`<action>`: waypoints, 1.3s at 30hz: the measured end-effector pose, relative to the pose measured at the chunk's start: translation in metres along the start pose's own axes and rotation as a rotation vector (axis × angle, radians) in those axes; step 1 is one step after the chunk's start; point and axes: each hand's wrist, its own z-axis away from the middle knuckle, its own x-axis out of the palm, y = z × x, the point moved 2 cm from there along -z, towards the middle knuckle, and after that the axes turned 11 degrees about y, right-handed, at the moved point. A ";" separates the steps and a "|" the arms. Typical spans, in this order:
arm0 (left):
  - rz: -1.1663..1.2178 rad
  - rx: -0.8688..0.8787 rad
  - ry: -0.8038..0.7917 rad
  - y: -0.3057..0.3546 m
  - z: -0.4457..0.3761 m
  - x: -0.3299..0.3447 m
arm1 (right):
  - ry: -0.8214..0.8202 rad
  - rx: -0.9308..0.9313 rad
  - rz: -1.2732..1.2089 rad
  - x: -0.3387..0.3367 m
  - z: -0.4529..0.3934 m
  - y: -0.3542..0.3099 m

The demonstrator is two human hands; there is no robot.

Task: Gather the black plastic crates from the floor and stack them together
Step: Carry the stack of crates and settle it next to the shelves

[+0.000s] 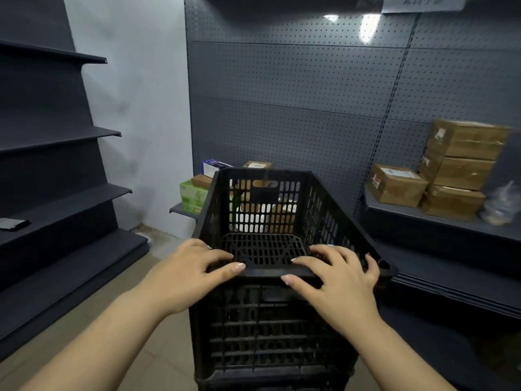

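A black perforated plastic crate [324, 210] fills the centre of the head view, open side up and empty inside. Its near wall runs down to the bottom of the frame, where a second rim [270, 376] shows beneath it, as of another crate under it. My left hand [194, 269] rests on the near rim at its left end, fingers curled over the edge. My right hand [338, 275] lies on the same rim at the right, fingers spread over the corner.
Dark shelving [56, 198] stands on the left with a flat dark object [14, 223] on one shelf. A grey pegboard wall [310, 94] is behind. Cardboard boxes [451, 170] are stacked on the right shelf; small boxes [194, 193] sit behind the crate. Beige floor tiles [135, 300] lie left.
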 end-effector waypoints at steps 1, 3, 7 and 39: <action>-0.015 -0.017 -0.018 0.004 0.000 -0.001 | 0.018 -0.009 -0.011 0.001 -0.001 0.004; -0.064 -0.029 -0.058 0.013 0.000 -0.003 | 0.059 -0.024 -0.040 0.003 -0.004 0.012; -0.144 0.005 -0.086 0.033 -0.003 0.006 | 0.112 -0.043 -0.068 0.007 -0.011 0.035; -0.198 0.532 0.083 -0.025 -0.188 0.033 | -0.281 0.196 0.066 0.000 -0.121 0.020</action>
